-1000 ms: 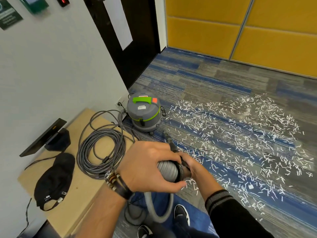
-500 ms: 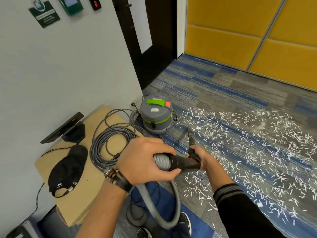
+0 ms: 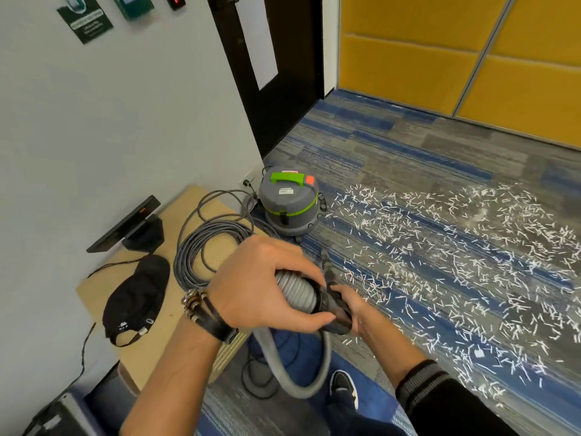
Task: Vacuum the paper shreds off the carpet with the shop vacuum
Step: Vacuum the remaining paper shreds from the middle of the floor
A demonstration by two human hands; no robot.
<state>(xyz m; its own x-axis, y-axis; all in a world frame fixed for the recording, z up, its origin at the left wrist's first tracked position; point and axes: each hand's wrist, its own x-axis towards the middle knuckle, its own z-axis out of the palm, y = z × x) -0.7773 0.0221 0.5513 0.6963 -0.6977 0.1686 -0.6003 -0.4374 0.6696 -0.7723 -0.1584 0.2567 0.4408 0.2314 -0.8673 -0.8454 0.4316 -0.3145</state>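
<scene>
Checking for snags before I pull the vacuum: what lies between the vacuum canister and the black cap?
In the head view, a coil of grey cable lies on the cardboard sheet between the vacuum canister and the black cap.

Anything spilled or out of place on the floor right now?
Yes: white paper shreds are strewn widely over the carpet, right of the shop vacuum. A grey cable coil sprawls loosely on the board by the wall.

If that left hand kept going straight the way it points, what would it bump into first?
Most likely the right hand, which grips the nozzle just ahead of the left hand on the hose. Depth is hard to judge.
</scene>
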